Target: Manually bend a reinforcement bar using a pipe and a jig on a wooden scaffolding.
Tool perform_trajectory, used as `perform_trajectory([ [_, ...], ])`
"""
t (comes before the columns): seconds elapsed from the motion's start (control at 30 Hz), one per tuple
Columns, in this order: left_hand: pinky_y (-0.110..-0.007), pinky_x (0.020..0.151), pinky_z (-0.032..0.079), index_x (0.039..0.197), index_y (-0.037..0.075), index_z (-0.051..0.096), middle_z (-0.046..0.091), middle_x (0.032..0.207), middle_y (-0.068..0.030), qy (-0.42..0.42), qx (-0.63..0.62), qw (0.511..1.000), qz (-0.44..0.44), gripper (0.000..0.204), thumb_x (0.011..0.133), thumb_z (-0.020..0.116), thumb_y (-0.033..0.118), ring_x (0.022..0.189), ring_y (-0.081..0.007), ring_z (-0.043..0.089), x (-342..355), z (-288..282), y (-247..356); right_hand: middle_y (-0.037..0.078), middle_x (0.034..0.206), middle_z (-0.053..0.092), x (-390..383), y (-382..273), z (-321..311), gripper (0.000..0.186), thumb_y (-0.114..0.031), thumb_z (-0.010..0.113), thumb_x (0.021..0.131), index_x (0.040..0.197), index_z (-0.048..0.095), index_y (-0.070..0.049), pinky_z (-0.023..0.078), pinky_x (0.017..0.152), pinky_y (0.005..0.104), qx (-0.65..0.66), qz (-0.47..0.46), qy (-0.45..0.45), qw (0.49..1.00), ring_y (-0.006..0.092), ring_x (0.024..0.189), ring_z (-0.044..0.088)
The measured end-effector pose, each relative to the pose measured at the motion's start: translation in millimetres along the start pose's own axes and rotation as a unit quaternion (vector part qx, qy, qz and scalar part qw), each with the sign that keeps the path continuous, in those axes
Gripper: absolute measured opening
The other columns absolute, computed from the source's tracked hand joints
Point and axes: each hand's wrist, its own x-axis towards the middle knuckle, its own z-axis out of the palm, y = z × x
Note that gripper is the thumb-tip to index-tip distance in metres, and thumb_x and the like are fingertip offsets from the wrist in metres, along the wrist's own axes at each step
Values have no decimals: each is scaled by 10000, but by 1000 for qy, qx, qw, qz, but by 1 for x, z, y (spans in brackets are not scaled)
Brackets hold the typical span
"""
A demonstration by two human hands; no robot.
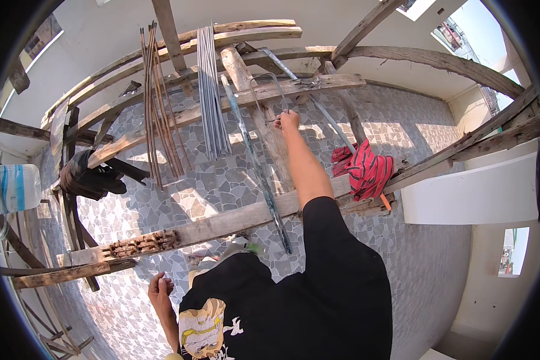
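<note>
Fingers of the right hand (289,120) are clamped on a bent metal rod (280,90) at a wooden beam (330,83), arm (310,162) stretched nearly straight; the left hand (160,289) hangs low, fingers slightly apart.

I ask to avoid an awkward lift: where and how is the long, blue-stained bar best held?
Probably by its near end, coming from the person's side. The long, blue-stained bar points toward the person, and that end juts past the near wooden beam, so a wrap-around grip should meet no wood there.
</note>
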Motion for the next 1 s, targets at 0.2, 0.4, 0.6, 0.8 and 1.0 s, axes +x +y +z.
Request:
perform_trajectory([
  [0.2,-204,621,479,1168,58,622,638,862,-29,45,-30,998,-27,239,973,557,179,699,-77,577,-21,-2,-22,113,828,614,-4,-2,-1,172,-183,498,963,992,518,-15,525,441,328,62,-13,-37,997,176,553,572],
  [0.4,-222,677,492,1156,21,623,644,859,-37,9,5,999,-30,259,978,547,193,724,-86,579,-17,20,-12,87,813,581,-8,20,-6,197,-217,539,953,1042,502,-45,526,439,322,85,3,-73,994,185,577,588],
  [0.6,-257,725,493,1127,-13,631,651,866,-67,-60,94,994,-4,242,963,539,140,773,-118,598,9,42,8,60,806,577,7,7,-15,226,-268,555,955,1051,480,-78,533,470,333,71,4,-86,994,186,591,602],
  [0.8,-260,733,498,1139,-10,626,665,909,-70,-68,121,990,37,260,953,556,159,785,-119,599,10,52,13,109,856,620,-1,1,-9,161,-164,519,947,1073,467,-77,554,495,337,81,-16,-100,992,207,603,623],
  [1.0,-256,712,505,1119,-13,631,675,911,-86,-73,110,991,1,256,951,540,157,769,-129,616,-6,44,-12,148,873,629,-6,-11,6,218,-90,516,926,1129,437,-103,559,534,392,77,-13,-129,989,257,623,635],
])
